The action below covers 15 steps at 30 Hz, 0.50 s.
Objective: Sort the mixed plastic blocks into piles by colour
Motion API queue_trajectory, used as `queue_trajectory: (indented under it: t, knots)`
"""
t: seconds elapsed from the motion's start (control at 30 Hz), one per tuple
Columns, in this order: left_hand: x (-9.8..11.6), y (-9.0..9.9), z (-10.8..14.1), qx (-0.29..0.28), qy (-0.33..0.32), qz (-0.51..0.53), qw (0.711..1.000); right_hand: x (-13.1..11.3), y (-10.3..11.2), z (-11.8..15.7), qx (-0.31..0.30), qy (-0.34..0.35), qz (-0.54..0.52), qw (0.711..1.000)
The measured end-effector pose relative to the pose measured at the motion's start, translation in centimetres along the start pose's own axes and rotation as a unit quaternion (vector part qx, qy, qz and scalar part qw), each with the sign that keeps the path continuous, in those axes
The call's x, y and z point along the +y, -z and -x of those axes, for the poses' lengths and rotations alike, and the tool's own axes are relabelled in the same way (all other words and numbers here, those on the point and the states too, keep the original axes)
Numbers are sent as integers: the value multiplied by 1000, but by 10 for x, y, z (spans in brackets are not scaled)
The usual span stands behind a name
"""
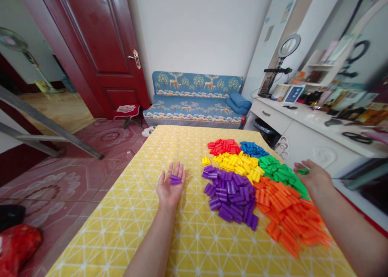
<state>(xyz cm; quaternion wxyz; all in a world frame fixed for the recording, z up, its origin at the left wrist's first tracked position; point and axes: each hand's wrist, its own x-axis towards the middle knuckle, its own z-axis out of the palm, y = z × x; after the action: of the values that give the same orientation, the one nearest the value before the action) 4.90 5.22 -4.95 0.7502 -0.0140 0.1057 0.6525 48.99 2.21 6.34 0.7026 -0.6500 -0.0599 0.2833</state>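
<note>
My left hand (170, 190) is turned palm up above the table, fingers stretched out. Across its fingers rest purple tube-like plastic pieces (175, 180), perhaps two. At the table's right edge my right hand (313, 176) pinches a small green plastic piece (303, 171), slightly blurred. Between the hands, similar pieces lie sorted by colour: a purple heap (232, 194) nearest my left hand, an orange heap (287, 212), a green heap (280, 172) close to my right hand, a yellow heap (239, 163), a red heap (223, 146) and a blue heap (253, 149) farther back.
A yellow patterned cloth (121, 228) covers the table. Beyond it stands a blue sofa (197, 103). To the right is a white dressing table (315, 127) with bottles and a ring light (289, 46). A metal ladder (51, 123) and a red stool (127, 111) stand left.
</note>
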Motion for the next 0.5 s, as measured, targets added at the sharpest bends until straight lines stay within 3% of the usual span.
queue_trajectory:
  t: [0.07,0.17,0.33,0.5]
  knots:
    - [0,-1,0,2,-2,0,1000,-2,7,-26,43,6,20,999]
    - [0,-1,0,5,-5,-1,1000,7,14,-52,50,9,53,997]
    - [0,1,-1,1,-4,-6,1000,27,16,-72,-25,27,103,994]
    - [1,2,-1,-2,-4,-7,1000,35,15,-70,-75,48,135,987]
